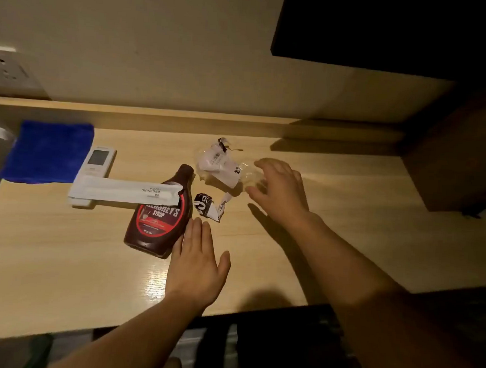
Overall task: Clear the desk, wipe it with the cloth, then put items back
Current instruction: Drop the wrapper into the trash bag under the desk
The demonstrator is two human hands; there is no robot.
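Observation:
A brown syrup bottle (pixel 158 221) lies on its side in the middle of the light wooden desk (pixel 58 257). Across its neck rests a long white toothbrush packet (pixel 120 191), which also covers the lower end of a white remote (pixel 97 160). A folded blue cloth (pixel 48 153) lies at the far left. A crumpled clear and white plastic bag (pixel 220 165) and a small black and white wrapper (pixel 207 205) lie right of the bottle. My left hand (pixel 197 261) hovers flat beside the bottle's base, holding nothing. My right hand (pixel 279 189) is spread just right of the bag.
A raised wooden ledge (pixel 154 114) runs along the back of the desk against the wall. A brown box (pixel 462 159) stands at the right end. A wall socket (pixel 5 69) is at the far left. A dark panel (pixel 390 27) hangs above right.

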